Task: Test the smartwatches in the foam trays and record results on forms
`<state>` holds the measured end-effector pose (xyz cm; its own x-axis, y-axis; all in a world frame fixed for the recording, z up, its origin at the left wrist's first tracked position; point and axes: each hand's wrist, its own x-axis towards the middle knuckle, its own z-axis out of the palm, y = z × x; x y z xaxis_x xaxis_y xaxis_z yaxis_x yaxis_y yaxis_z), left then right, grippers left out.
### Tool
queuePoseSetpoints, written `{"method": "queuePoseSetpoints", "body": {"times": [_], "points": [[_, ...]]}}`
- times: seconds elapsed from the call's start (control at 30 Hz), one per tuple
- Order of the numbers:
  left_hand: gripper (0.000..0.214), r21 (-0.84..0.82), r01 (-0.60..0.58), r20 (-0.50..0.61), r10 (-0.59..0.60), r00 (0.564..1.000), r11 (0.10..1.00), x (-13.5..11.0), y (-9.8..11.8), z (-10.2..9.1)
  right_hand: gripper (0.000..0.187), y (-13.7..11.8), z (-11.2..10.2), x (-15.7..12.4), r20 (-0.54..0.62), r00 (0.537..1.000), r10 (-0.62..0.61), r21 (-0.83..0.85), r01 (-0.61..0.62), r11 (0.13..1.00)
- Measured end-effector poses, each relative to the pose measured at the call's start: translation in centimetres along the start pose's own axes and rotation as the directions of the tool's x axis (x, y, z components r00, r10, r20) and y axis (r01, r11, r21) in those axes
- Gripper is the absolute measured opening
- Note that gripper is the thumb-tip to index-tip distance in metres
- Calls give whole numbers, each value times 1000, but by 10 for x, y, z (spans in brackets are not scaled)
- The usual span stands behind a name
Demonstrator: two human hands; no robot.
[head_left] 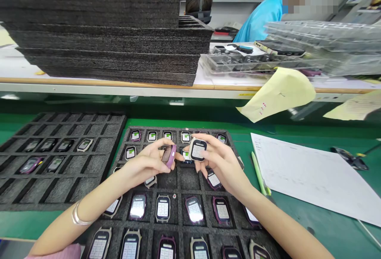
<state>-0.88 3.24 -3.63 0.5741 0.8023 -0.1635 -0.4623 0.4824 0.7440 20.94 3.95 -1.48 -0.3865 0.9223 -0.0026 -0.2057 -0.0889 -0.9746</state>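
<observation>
My left hand [151, 158] grips a purple smartwatch case [170, 156] by its edges, turned so its side faces me. In my right hand [216, 158] is a silver-rimmed smartwatch case [198, 149], its lit screen toward me and my thumb on its lower corner. Both hands hover over a black foam tray [190, 179] with square compartments. Most compartments hold strapless watch cases with lit screens, such as a silver one [162, 208] and a purple one [222, 210]. Two compartments below my hands hold no watch. My hands and forearms hide part of the tray.
Another foam tray [89, 171] with several watches lies at left. At right are a printed sheet [315, 175] and a green pen [258, 171]. A shelf above bears stacked black foam [107, 33] and clear plastic trays [235, 62]; yellow paper [279, 92] hangs down. A person in blue [258, 19] is behind.
</observation>
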Motion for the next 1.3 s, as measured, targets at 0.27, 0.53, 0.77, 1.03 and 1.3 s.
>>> {"method": "queuePoseSetpoints", "body": {"times": [0.27, 0.53, 0.77, 1.03, 1.3], "points": [[55, -63, 118, -32, -120, 992, 991, -4, -8, 11, 31, 9, -1, -2, -56, 998, -30, -147, 22, 989], [51, -178, 72, -166, -102, 981, 981, -5, -6, 6, 31, 4, -1, -3, -58, 998, -35, -117, 28, 993], [49, -109, 80, -237, -104, 966, 991, -11, 5, 4, 33, 1, -3, -3, -65, 998, -14, -131, 5, 991], [38, -42, 17, -199, -25, 980, 999, -9, 6, 8, 33, 3, -6, -1, -75, 997, 4, -154, -15, 988], [38, 294, -96, -290, 184, 939, 951, -9, -3, 22, 29, -2, 0, -4, -74, 997, -3, -171, -10, 985]]}}
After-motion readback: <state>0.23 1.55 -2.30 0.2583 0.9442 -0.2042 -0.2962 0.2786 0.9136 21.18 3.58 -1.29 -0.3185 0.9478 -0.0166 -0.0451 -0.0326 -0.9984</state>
